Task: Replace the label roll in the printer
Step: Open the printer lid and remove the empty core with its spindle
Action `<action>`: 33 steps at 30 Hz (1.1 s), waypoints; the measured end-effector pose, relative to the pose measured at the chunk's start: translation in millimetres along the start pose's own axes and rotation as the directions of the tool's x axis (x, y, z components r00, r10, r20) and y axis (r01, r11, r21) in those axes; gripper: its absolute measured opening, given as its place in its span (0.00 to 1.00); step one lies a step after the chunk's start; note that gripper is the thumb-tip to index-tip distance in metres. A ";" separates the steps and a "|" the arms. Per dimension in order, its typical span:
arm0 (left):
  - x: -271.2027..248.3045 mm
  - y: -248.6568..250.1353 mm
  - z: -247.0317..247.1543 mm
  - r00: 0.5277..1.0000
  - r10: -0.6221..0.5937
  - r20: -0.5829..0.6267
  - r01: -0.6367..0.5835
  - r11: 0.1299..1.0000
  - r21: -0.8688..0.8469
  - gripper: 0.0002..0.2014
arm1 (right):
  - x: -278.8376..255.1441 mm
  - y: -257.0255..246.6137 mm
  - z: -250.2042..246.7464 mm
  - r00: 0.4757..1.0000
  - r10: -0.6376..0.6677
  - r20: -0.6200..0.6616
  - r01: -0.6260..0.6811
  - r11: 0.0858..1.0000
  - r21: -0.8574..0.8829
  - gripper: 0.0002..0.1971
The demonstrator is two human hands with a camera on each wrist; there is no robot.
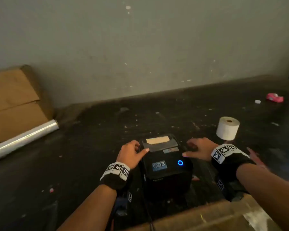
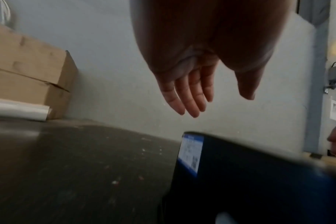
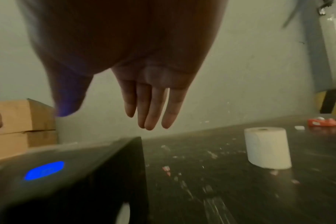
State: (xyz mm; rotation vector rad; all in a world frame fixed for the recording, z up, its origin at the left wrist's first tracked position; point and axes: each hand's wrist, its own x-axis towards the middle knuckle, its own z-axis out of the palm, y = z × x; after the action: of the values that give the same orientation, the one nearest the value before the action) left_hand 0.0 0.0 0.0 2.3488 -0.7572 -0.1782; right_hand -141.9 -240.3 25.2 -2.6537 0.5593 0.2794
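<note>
Two open hands, left hand (image 1: 131, 154) and right hand (image 1: 199, 150), flanking the black printer (image 1: 167, 165), fingers straight, grasping nothing. Fresh label roll (image 1: 228, 128) upright just beyond the right hand: probably light, firm, apt to unwind; best pinched round its sides. Cardboard box (image 1: 13, 104), film roll (image 1: 23, 139) far left, pink tape holder (image 1: 274, 98) far right; nothing blocking the reach.

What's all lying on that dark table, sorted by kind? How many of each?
Printer: 1
White paper roll: 1
Clear film roll: 1
Cardboard boxes: 2, stacked
Pink tape dispenser: 1
Small white cap: 1
Total: 7
</note>
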 end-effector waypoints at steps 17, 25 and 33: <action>-51.1 -25.2 55.4 0.949 -0.058 0.309 0.137 0.961 -0.238 0.49 | -8.2 10.1 65.1 0.996 -0.051 0.072 0.029 0.961 0.275 0.50; -48.4 -30.0 59.9 0.977 -0.035 0.208 0.086 0.967 -0.239 0.47 | -13.9 12.3 72.7 0.999 -0.029 0.019 0.021 0.943 0.331 0.51; -49.5 -30.4 60.3 0.982 -0.015 0.187 0.057 0.973 -0.222 0.47 | -15.1 14.2 77.6 0.999 -0.002 0.033 -0.011 0.922 0.388 0.53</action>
State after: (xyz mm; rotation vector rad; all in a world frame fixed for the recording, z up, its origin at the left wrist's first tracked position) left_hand -45.1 13.6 -69.1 2.1488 -0.7403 -0.4793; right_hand -169.9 -213.4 -45.1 -2.2594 0.5468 0.1890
